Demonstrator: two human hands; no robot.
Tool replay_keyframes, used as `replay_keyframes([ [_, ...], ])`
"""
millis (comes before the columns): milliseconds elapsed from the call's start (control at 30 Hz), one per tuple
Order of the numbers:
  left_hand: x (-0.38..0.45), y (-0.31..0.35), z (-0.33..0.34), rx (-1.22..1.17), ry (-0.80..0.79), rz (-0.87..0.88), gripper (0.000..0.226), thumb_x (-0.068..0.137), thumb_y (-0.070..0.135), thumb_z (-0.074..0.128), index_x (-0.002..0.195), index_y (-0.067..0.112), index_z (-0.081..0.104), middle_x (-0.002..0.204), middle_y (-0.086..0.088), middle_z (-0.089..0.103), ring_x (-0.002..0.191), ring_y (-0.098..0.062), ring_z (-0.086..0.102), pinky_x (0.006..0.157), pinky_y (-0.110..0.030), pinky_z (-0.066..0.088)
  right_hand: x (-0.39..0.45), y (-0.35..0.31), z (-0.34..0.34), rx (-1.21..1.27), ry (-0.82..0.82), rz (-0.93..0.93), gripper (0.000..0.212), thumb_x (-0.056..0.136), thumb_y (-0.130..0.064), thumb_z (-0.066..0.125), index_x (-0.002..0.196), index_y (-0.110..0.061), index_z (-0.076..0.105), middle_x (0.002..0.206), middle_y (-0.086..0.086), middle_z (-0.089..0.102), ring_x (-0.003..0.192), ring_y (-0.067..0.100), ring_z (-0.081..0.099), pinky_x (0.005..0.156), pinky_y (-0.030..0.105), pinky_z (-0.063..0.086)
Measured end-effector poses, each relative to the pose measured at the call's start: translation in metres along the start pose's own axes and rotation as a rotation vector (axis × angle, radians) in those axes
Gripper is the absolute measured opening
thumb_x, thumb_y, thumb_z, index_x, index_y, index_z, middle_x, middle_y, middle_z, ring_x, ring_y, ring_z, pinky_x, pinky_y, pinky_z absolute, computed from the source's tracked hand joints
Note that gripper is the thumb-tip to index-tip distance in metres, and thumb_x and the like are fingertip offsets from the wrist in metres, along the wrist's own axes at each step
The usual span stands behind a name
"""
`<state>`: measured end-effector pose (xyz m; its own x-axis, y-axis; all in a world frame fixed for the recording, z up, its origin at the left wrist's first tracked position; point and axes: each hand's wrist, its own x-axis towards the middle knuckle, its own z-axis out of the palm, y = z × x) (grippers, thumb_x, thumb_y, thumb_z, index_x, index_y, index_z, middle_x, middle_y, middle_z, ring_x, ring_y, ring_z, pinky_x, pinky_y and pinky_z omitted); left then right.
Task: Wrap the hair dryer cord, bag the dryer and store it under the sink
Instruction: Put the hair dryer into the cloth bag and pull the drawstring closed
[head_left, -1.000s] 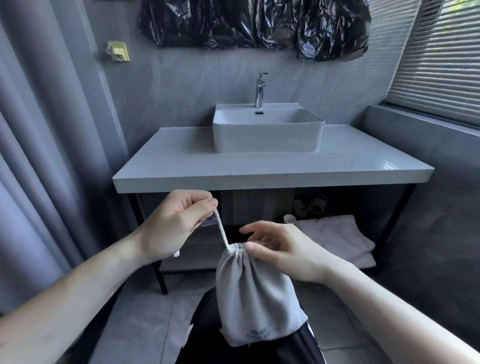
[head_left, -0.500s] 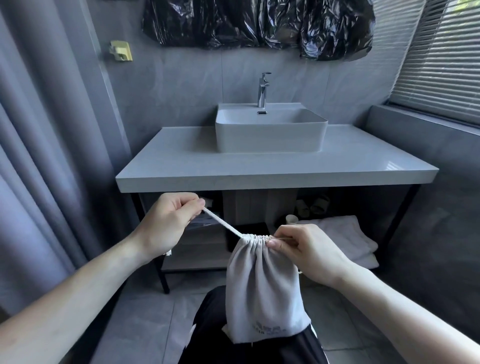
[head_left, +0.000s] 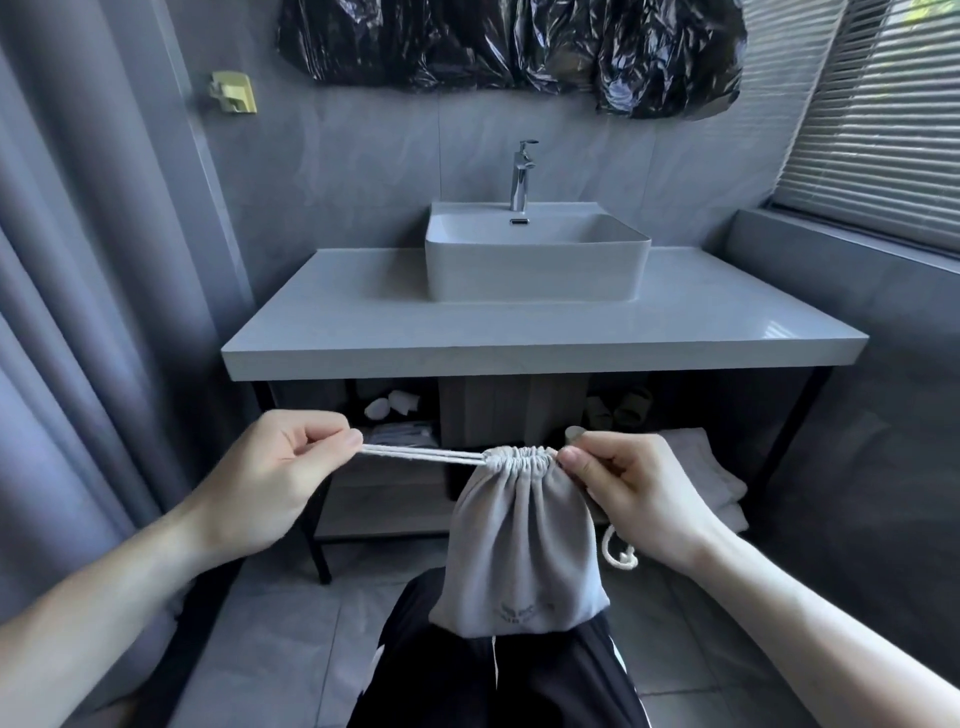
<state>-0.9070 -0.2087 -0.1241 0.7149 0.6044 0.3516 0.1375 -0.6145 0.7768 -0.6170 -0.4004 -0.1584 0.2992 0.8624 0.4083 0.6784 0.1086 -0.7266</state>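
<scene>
Head view: left hand (head_left: 270, 483) pinches cord (head_left: 421, 455), right hand (head_left: 631, 491) pinches bag (head_left: 519, 540) neck; shelf (head_left: 384, 504) lies straight ahead, below desk (head_left: 519, 332).

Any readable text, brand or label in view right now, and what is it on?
Grey drawstring bag: a dark printed emblem with a line of small text near its bottom edge, too small and blurred to read.
No other text shows in this view.

Left hand (head_left: 265, 483) pinching drawstring (head_left: 423, 455), right hand (head_left: 639, 491) gripping bag (head_left: 519, 551)
</scene>
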Motion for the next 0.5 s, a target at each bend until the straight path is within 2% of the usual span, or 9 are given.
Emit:
replay_keyframes([
  [100, 0.004, 0.019, -0.01, -0.14, 0.04, 0.028, 0.052, 0.093, 0.043, 0.058, 0.06, 0.012, 0.032, 0.055, -0.002, 0.023, 0.047, -0.013, 0.02, 0.042, -0.027, 0.016, -0.002, -0.013, 0.001, 0.146, 0.042, 0.031, 0.045, 0.107, -0.023, 0.061, 0.07, 0.0, 0.052, 0.061, -0.004, 0.036, 0.054, 0.006, 0.033, 0.05, 0.021, 0.027],
  [200, 0.024, 0.019, -0.014, -0.306, 0.056, -0.091, 0.044, 0.095, 0.033, 0.055, 0.054, 0.021, 0.041, 0.051, 0.006, 0.021, 0.044, -0.008, 0.015, 0.039, -0.02, 0.014, -0.002, -0.03, 0.008, 0.188, -0.011, 0.0, 0.043, 0.107, -0.024, 0.06, 0.065, -0.017, 0.055, 0.062, -0.007, 0.04, 0.059, 0.009, 0.036, 0.054, 0.025, 0.031],
  [267, 0.034, 0.011, -0.008, -0.304, 0.035, -0.155, 0.04, 0.094, 0.033, 0.053, 0.057, 0.022, 0.045, 0.052, 0.01, 0.023, 0.044, -0.007, 0.017, 0.039, -0.018, 0.016, -0.002, -0.037, 0.016, 0.171, -0.052, -0.034, 0.043, 0.107, -0.023, 0.06, 0.065, -0.027, 0.056, 0.066, -0.011, 0.045, 0.062, 0.006, 0.041, 0.058, 0.023, 0.035],
  [333, 0.036, -0.001, 0.007, -0.283, 0.006, -0.173, 0.034, 0.092, 0.035, 0.054, 0.065, 0.015, 0.052, 0.052, 0.008, 0.036, 0.044, -0.008, 0.028, 0.042, -0.018, 0.024, -0.005, -0.034, 0.024, 0.108, -0.079, -0.065, 0.041, 0.108, -0.023, 0.058, 0.067, -0.024, 0.057, 0.072, -0.011, 0.048, 0.068, 0.002, 0.046, 0.066, 0.018, 0.039],
  [367, 0.033, -0.01, 0.014, -0.281, -0.012, -0.187, 0.032, 0.091, 0.037, 0.056, 0.072, 0.012, 0.058, 0.056, 0.005, 0.048, 0.048, -0.01, 0.041, 0.048, -0.021, 0.032, -0.006, -0.031, 0.027, 0.092, -0.079, -0.073, 0.04, 0.108, -0.024, 0.057, 0.068, -0.024, 0.058, 0.074, -0.01, 0.049, 0.071, 0.003, 0.049, 0.069, 0.018, 0.04],
  [400, 0.034, -0.023, 0.027, -0.281, -0.048, -0.219, 0.033, 0.09, 0.041, 0.058, 0.081, 0.009, 0.064, 0.068, 0.001, 0.063, 0.06, -0.013, 0.057, 0.057, -0.026, 0.042, -0.007, -0.027, 0.029, 0.101, -0.066, -0.072, 0.039, 0.109, -0.024, 0.056, 0.069, -0.026, 0.058, 0.076, -0.01, 0.051, 0.074, 0.004, 0.051, 0.072, 0.019, 0.041],
  [433, 0.031, -0.035, 0.038, -0.292, -0.114, -0.26, 0.038, 0.091, 0.046, 0.059, 0.093, 0.009, 0.07, 0.086, 0.0, 0.073, 0.079, -0.016, 0.069, 0.071, -0.031, 0.05, -0.008, -0.024, 0.029, 0.122, -0.049, -0.066, 0.039, 0.109, -0.024, 0.055, 0.07, -0.03, 0.057, 0.077, -0.011, 0.051, 0.075, 0.005, 0.052, 0.075, 0.02, 0.042],
  [500, 0.024, -0.061, 0.063, -0.294, -0.275, -0.382, 0.033, 0.096, 0.047, 0.062, 0.11, 0.019, 0.075, 0.111, -0.001, 0.078, 0.118, -0.021, 0.071, 0.098, -0.039, 0.055, -0.009, -0.017, 0.028, 0.143, -0.026, -0.049, 0.041, 0.11, -0.021, 0.054, 0.07, -0.032, 0.054, 0.075, -0.014, 0.051, 0.075, 0.006, 0.051, 0.081, 0.024, 0.045],
])
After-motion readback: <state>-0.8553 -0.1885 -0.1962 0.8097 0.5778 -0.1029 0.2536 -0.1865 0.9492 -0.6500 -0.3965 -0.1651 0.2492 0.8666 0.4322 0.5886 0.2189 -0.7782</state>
